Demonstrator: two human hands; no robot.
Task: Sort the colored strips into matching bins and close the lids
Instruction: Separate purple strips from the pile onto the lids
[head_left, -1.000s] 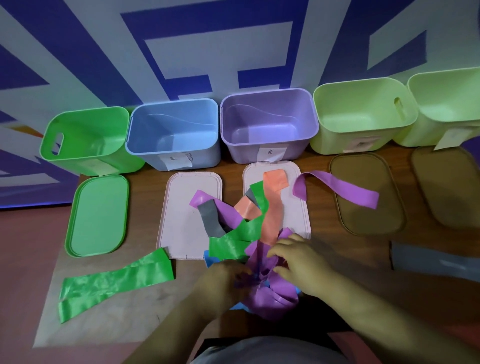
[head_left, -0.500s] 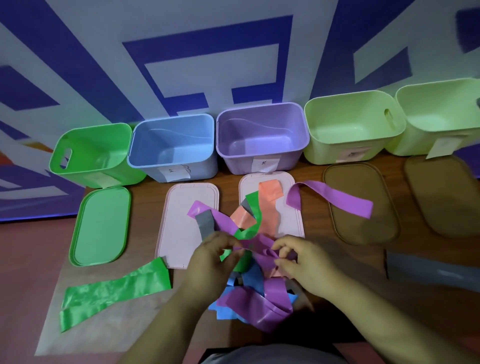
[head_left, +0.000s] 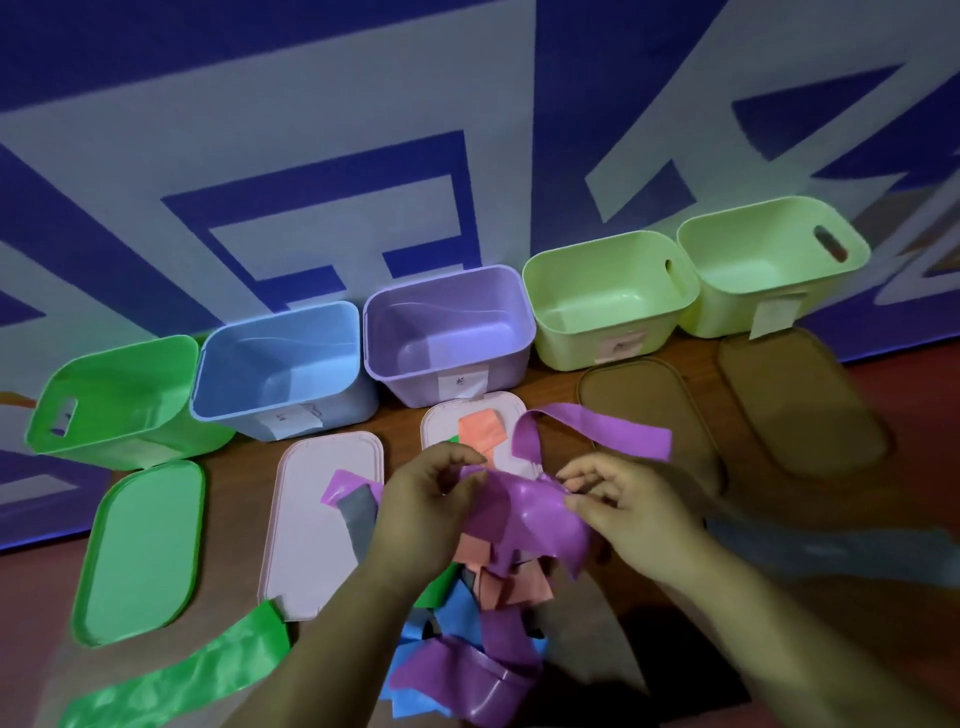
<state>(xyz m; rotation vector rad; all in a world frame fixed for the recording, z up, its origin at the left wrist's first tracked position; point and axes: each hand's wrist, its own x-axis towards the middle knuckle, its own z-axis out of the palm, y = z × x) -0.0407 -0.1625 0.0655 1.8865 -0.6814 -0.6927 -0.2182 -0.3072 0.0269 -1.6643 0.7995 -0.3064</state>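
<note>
A tangle of coloured strips (head_left: 488, 582) lies on the table in front of me: purple, orange, blue, grey and green. My left hand (head_left: 421, 512) and my right hand (head_left: 618, 512) each pinch one side of a purple strip (head_left: 524, 512) and hold it raised above the pile. Behind stand open bins in a row: green bin (head_left: 111, 402), blue bin (head_left: 283, 369), purple bin (head_left: 447, 332) and two pale green bins (head_left: 608, 296) (head_left: 769, 260). A long green strip (head_left: 176, 680) lies apart at the near left.
Lids lie flat in front of the bins: a green lid (head_left: 137, 551), two pink lids (head_left: 311, 525) (head_left: 511, 410) and two brown lids (head_left: 654, 415) (head_left: 800, 400). Another purple strip (head_left: 602, 431) curls over the right pink lid. A grey strip (head_left: 831, 556) lies at the right. A patterned wall stands behind.
Both hands rose from the near part of the pile and moved away from me, lifting a purple strip out of the tangle and spreading it between them. The camera tilted downward.
</note>
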